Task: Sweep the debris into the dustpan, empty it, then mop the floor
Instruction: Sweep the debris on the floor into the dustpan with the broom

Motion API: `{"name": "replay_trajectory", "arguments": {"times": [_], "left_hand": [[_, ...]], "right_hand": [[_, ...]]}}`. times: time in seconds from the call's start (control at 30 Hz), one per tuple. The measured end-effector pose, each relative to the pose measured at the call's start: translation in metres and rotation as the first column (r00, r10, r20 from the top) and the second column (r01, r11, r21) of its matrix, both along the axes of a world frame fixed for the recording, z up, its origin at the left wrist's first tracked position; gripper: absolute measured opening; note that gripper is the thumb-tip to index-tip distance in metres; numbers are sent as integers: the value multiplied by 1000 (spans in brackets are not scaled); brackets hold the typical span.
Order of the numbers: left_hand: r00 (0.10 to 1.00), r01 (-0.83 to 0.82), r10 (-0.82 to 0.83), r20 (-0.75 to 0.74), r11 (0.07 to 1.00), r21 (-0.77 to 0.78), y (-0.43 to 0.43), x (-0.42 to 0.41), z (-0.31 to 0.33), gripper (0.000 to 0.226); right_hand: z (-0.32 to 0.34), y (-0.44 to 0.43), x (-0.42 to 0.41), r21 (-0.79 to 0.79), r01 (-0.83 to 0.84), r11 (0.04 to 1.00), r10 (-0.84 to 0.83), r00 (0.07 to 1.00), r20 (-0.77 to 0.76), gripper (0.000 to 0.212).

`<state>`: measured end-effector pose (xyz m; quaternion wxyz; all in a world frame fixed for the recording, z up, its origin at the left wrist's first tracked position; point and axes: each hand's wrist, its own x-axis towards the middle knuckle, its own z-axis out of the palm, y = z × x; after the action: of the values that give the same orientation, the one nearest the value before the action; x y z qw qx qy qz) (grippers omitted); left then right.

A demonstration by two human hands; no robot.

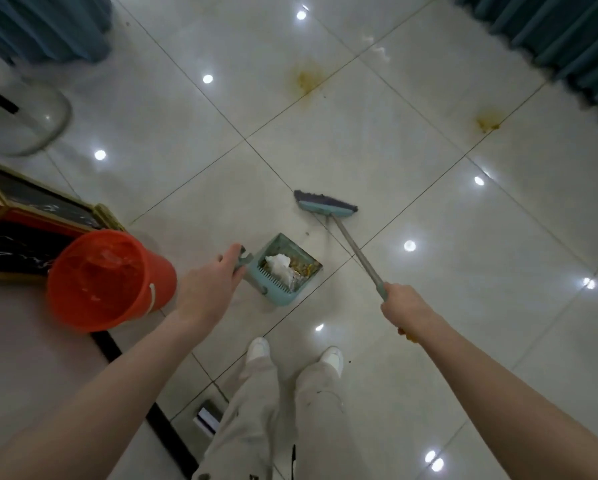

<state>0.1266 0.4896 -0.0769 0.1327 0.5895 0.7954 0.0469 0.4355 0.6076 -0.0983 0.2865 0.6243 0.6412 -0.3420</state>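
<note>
We are wrapping our left hand (211, 285) round the handle of the dustpan (256, 270). The dustpan seems to be resting on the tiled floor (359, 150) ahead of our shoes (332, 356), though we cannot tell for sure. It is holding crumpled white paper (278, 263) and yellowish debris (304, 266). Our right hand (406, 308) is clamping the broom (354, 251) by its handle, with the bristles lying beyond the dustpan and apart from it. A red bucket (107, 278) is standing just left of our left hand. Two yellowish stains (308, 77) are showing farther out.
</note>
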Motion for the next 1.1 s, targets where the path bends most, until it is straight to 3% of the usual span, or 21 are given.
{"name": "replay_trajectory", "arguments": {"times": [0.2, 0.43, 0.67, 0.87, 1.1], "left_hand": [[1000, -16, 18, 25, 998, -57, 4, 2, 1, 23], [996, -13, 18, 93, 999, -52, -4, 2, 5, 27], [997, -10, 16, 80, 997, -72, -2, -2, -3, 25], [994, -18, 26, 103, 997, -77, -5, -4, -4, 23], [999, -27, 31, 38, 994, -104, -3, 0, 6, 29]], "right_hand": [[41, -84, 59, -110, -140, 984, 145, 989, 34, 38], [80, -104, 91, -139, 171, 975, -192, 969, -154, 37], [74, -103, 52, -71, 325, 943, -332, 934, -136, 31], [53, -111, 16, -120, 327, 937, -335, 941, -48, 30], [67, -140, 21, -140, 182, 973, -179, 983, 31, 31]]}}
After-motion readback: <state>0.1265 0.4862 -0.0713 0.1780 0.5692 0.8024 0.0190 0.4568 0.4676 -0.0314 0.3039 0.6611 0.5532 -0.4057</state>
